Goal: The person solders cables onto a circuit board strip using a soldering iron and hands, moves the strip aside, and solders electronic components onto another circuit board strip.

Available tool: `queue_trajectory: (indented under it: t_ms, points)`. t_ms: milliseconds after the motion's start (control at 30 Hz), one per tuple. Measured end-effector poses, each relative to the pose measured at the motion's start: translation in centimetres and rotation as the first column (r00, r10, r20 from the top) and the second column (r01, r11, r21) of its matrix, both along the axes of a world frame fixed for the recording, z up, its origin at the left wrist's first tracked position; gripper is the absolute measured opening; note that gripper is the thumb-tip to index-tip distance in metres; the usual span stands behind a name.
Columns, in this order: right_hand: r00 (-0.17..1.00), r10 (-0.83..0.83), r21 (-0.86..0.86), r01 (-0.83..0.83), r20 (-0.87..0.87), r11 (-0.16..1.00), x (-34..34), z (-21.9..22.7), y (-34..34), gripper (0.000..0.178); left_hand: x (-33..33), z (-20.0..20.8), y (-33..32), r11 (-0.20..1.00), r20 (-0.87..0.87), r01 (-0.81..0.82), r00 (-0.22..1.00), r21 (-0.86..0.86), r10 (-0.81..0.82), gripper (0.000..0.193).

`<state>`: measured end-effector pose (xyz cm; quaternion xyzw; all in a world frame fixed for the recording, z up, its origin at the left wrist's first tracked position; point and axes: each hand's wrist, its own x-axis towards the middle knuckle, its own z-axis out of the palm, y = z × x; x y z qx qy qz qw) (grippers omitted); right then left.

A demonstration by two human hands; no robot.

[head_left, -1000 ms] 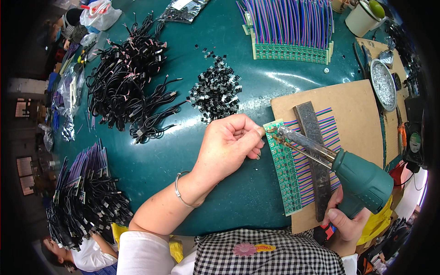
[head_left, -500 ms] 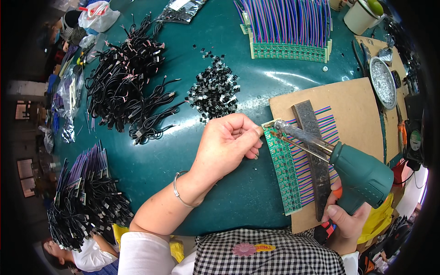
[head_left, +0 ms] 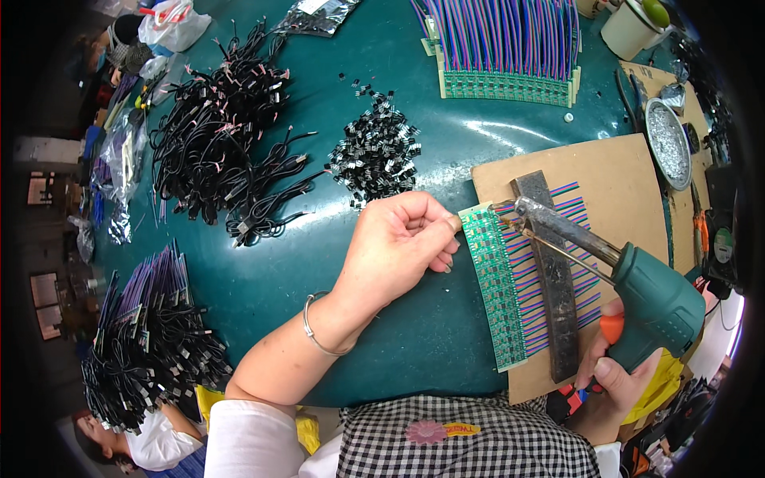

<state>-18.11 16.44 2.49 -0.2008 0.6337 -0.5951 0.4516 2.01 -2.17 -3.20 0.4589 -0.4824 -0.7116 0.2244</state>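
Soldering gun [head_left: 657, 299] slid right since the last frame, tip now closer to the far end of the dark bar [head_left: 556, 311]. Cardboard sheet [head_left: 621, 199] lies under the bar. Gun angles over the bar, my right hand [head_left: 625, 378] wrapped round its handle, right of the bar's near end. Circuit board panel [head_left: 498, 295] sits just left of the bar. My left hand [head_left: 402, 243] is at the panel's far corner, left of the bar, thumb and finger pinched; can't tell on what. Striped wires [head_left: 532, 309] run from panel under bar.
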Motion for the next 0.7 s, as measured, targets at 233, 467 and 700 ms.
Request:
queue_trajectory:
  t_ms: [233,467,700]
  points:
    - [0.995,-0.088,-0.22,0.095,0.039,0.971,-2.1,0.1,0.5,0.068,-0.5,0.1,-0.1,1.0,-0.006,0.002,1.0,-0.003,-0.002,0.01]
    - [0.955,-0.265,-0.467,0.174,-0.136,0.867,-7.6,0.0,0.4,0.061,-0.3,0.1,0.3,0.999,0.002,-0.02,1.0,-0.034,0.02,0.012]
    - [0.786,-0.448,-0.277,0.358,-0.426,0.892,-11.3,-2.0,-1.7,0.035,0.2,0.1,0.4,0.998,0.005,-0.04,0.999,-0.042,0.041,0.011]
